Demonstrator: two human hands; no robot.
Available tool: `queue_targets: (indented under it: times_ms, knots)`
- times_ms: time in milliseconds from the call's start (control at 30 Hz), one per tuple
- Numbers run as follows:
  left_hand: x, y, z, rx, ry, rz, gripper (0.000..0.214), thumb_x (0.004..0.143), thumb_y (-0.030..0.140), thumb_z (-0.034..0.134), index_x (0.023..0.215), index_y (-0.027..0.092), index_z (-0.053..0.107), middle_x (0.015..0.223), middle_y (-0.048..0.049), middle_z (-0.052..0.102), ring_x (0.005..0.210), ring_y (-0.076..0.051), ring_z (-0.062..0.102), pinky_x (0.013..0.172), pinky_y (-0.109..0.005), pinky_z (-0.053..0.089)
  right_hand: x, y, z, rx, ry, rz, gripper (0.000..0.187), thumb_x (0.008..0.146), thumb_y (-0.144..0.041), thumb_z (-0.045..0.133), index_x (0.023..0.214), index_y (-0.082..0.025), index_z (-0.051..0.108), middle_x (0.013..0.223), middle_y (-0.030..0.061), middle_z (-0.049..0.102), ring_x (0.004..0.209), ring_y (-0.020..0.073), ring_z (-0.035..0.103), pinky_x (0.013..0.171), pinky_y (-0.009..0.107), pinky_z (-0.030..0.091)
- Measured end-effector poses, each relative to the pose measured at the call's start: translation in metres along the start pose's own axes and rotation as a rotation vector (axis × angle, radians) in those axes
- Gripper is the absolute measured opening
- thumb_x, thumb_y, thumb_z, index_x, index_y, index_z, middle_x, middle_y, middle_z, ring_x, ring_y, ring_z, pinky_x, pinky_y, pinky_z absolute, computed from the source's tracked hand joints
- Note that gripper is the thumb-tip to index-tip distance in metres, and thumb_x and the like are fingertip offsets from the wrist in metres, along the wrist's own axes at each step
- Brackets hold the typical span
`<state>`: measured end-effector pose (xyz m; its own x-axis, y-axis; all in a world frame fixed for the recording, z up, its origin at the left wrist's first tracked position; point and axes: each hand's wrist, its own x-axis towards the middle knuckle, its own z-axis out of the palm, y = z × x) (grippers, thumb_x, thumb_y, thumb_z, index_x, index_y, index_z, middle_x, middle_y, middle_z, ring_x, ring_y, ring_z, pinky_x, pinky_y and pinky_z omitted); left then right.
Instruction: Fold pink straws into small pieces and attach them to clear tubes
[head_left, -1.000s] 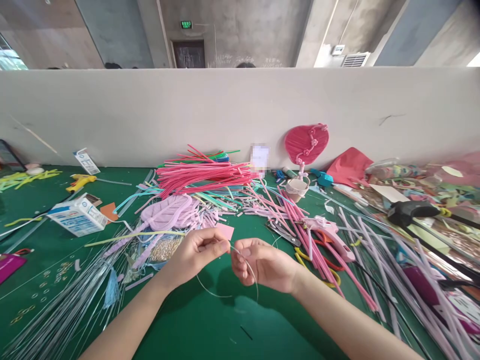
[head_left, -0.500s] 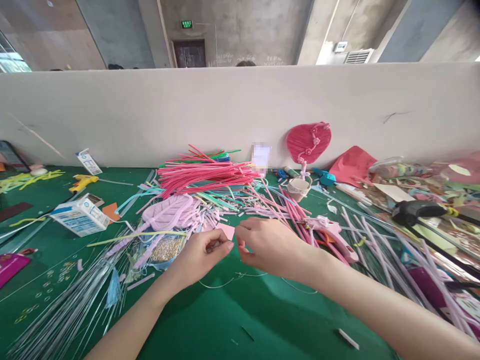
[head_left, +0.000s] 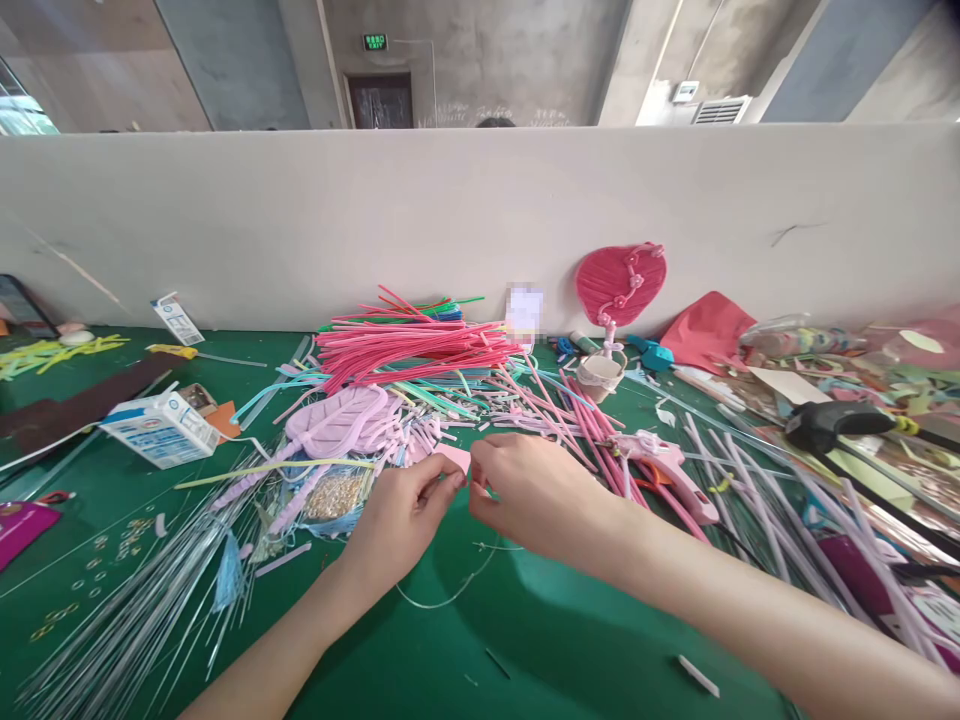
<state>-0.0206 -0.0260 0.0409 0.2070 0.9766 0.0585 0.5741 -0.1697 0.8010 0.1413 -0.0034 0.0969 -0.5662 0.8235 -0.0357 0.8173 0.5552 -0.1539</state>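
Note:
My left hand and my right hand meet over the middle of the table, fingertips almost touching. Each is closed in a pinch; whatever sits between the fingers is too small or hidden to make out. A thin pale cord loops on the green surface just below them, passing out of sight behind my wrists. Behind the fingertips lies a small pink piece. Left of my left hand are a lilac leaf-shaped fan and a bag of golden beads.
Pink pipe cleaners are heaped at the back. A pink glue gun lies right, near a cup holding a red fan. Wires, a blue-white carton and a dark brown sleeve-like shape are left.
The dark brown shape at the left has reached further in, partly covering the yellow glue gun. My hands stay pinched together, shifted slightly, and the cord's loop has changed shape.

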Motion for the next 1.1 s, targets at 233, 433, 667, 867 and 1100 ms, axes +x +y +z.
queue_targets:
  times_ms: [233, 433, 667, 867, 1100]
  knots:
    - [0.001, -0.001, -0.002, -0.135, 0.011, 0.045, 0.03, 0.093, 0.043, 0.045, 0.079, 0.019, 0.057, 0.058, 0.0061, 0.038, 0.052, -0.01, 0.034, 0.048, -0.022, 0.025, 0.007, 0.016, 0.005, 0.525, -0.04, 0.147, 0.016, 0.076, -0.023, 0.058, 0.067, -0.018, 0.07, 0.064, 0.0024, 0.069, 0.058, 0.0143, 0.059, 0.051, 0.024, 0.036]
    - [0.001, -0.001, -0.001, -0.316, -0.043, 0.005, 0.028, 0.093, 0.044, 0.047, 0.082, 0.02, 0.054, 0.059, 0.0071, 0.042, 0.046, -0.008, 0.04, 0.046, -0.02, 0.032, 0.003, 0.02, 0.011, 0.633, 0.046, 0.165, 0.021, 0.077, -0.028, 0.058, 0.068, -0.018, 0.074, 0.058, 0.0016, 0.067, 0.053, 0.0136, 0.054, 0.049, 0.025, 0.034]
    - [0.005, -0.009, -0.001, -0.252, 0.022, -0.049, 0.026, 0.088, 0.041, 0.053, 0.078, 0.018, 0.06, 0.056, 0.006, 0.044, 0.046, -0.008, 0.039, 0.045, -0.021, 0.032, -0.02, 0.005, 0.034, 0.714, 0.113, 0.162, 0.026, 0.084, -0.031, 0.051, 0.089, -0.022, 0.075, 0.073, 0.0016, 0.07, 0.051, 0.0116, 0.049, 0.05, 0.024, 0.036]
    - [0.009, -0.015, -0.004, -0.276, 0.056, -0.018, 0.023, 0.084, 0.035, 0.058, 0.072, 0.017, 0.061, 0.057, 0.0043, 0.048, 0.052, -0.008, 0.042, 0.048, -0.019, 0.034, -0.022, 0.017, 0.034, 0.914, -0.011, 0.172, 0.031, 0.084, -0.037, 0.055, 0.103, -0.019, 0.071, 0.085, 0.0036, 0.072, 0.065, 0.0144, 0.057, 0.056, 0.024, 0.041]
    - [0.006, -0.008, -0.008, -0.514, -0.031, -0.019, 0.024, 0.083, 0.039, 0.062, 0.076, 0.017, 0.061, 0.052, 0.0066, 0.048, 0.04, -0.004, 0.036, 0.039, -0.017, 0.03, -0.011, 0.037, 0.036, 1.33, -0.067, 0.153, 0.037, 0.085, -0.051, 0.057, 0.086, -0.016, 0.07, 0.088, 0.0046, 0.068, 0.079, 0.0134, 0.057, 0.069, 0.025, 0.041]
